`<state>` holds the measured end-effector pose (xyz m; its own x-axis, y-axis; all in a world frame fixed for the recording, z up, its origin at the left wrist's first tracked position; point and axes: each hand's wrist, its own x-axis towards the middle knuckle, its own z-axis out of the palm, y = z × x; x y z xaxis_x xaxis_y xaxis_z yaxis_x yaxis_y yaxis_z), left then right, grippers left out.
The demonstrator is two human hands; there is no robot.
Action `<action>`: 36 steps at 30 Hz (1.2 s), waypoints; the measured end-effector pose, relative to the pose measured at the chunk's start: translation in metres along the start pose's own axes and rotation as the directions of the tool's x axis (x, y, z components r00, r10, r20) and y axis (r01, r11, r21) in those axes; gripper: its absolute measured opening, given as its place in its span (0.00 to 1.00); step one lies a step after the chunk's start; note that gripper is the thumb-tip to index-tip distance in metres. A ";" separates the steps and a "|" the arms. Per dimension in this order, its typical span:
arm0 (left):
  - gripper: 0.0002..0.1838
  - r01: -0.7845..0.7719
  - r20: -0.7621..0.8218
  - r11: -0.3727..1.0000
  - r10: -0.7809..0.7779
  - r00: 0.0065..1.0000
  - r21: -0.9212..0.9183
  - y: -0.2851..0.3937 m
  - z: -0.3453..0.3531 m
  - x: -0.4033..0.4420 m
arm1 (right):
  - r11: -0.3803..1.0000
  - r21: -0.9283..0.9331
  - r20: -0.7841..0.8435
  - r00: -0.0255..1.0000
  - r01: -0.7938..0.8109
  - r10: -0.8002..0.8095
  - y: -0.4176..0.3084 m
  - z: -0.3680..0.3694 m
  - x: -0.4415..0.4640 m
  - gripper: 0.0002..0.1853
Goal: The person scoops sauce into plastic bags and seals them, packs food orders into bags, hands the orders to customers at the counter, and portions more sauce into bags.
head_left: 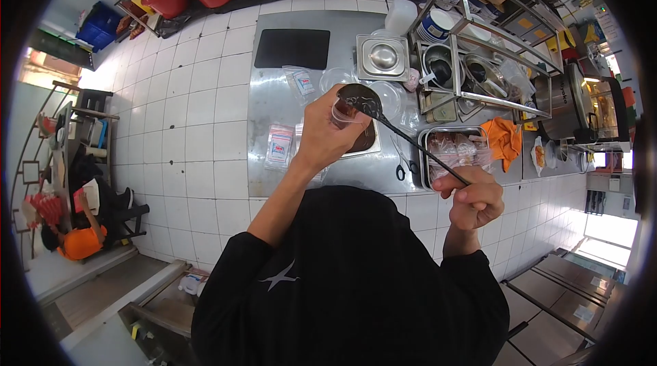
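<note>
My left hand [327, 139] is wrapped round a small clear plastic cup [339, 117] with something reddish-brown in it. In my right hand [477, 200] is the end of the long handle of a black ladle [419, 145]. The ladle's dark, wet-looking bowl is tilted at the cup's mouth; whether they touch I cannot tell. Under both, partly hidden by my hand, stands a metal pan [370, 152] of dark brown sauce. Black-handled scissors [401, 172] lie right of the pan. Printed plastic bags [279, 147] are left of my left hand.
A metal tray [426, 173] of bagged food and an orange cloth [503, 141] lie on the right. Further back are a black board [291, 48], a steel container [382, 58] and a metal rack [454, 44] over pots. Someone in orange [81, 243] is at far left.
</note>
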<state>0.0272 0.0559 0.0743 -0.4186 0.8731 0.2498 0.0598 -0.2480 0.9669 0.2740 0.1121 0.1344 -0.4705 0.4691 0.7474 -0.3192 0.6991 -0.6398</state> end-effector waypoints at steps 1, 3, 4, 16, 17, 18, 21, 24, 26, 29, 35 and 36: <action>0.12 -0.002 0.003 1.000 0.002 1.000 0.001 0.001 0.000 0.000 | 0.999 -0.018 0.020 0.999 0.027 -0.027 0.000 0.000 0.002 0.17; 0.12 -0.005 0.007 1.000 0.005 1.000 0.005 0.004 0.001 0.001 | 0.996 -0.052 0.060 0.996 0.069 -0.066 0.000 -0.002 0.005 0.17; 0.11 -0.005 0.006 1.000 0.005 1.000 0.008 0.006 0.002 0.001 | 0.994 -0.068 0.080 0.994 0.084 -0.078 0.000 -0.002 0.006 0.17; 0.18 0.070 0.046 0.996 -0.068 0.997 -0.047 0.000 0.008 -0.002 | 0.906 0.382 -0.234 0.929 -0.184 0.287 0.031 0.022 -0.057 0.19; 0.18 0.084 0.046 0.994 -0.081 0.996 -0.063 -0.003 0.010 -0.003 | 0.884 0.426 -0.253 0.913 -0.192 0.321 0.033 0.028 -0.061 0.19; 0.18 0.078 0.032 0.994 -0.076 0.997 -0.070 -0.007 0.012 -0.003 | 0.861 0.469 -0.272 0.895 -0.198 0.354 0.035 0.032 -0.065 0.18; 0.18 0.064 0.002 0.996 -0.064 0.998 -0.064 -0.019 0.017 -0.005 | 0.759 0.618 -0.308 0.825 -0.204 0.473 0.041 0.041 -0.077 0.18; 0.20 0.067 -0.016 0.998 -0.067 0.998 -0.003 -0.037 0.021 -0.009 | 0.642 0.743 -0.314 0.749 -0.189 0.584 0.049 0.044 -0.088 0.18; 0.23 0.091 -0.039 0.995 -0.089 0.995 0.046 -0.050 0.021 -0.014 | 0.556 0.813 -0.307 0.684 -0.173 0.662 0.051 0.045 -0.091 0.18; 0.25 0.082 -0.072 0.996 -0.079 0.994 0.034 -0.083 0.012 -0.027 | 0.492 0.852 -0.319 0.571 -0.177 0.756 0.068 0.044 -0.103 0.18; 0.39 0.108 0.024 0.984 -0.106 0.994 -0.143 -0.059 -0.028 -0.054 | 0.464 0.474 -0.125 0.465 -0.748 0.877 0.147 0.052 -0.163 0.20; 0.42 0.107 0.058 0.969 -0.096 0.994 -0.223 -0.044 -0.031 -0.054 | 0.440 0.353 -0.043 0.455 -0.826 0.889 0.154 0.052 -0.166 0.20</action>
<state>0.0193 0.0063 0.0169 -0.3691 0.9158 0.1586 -0.1886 -0.2409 0.9521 0.2603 0.1135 -0.0974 -0.4624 0.8587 -0.2211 -0.0427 -0.2707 -0.9617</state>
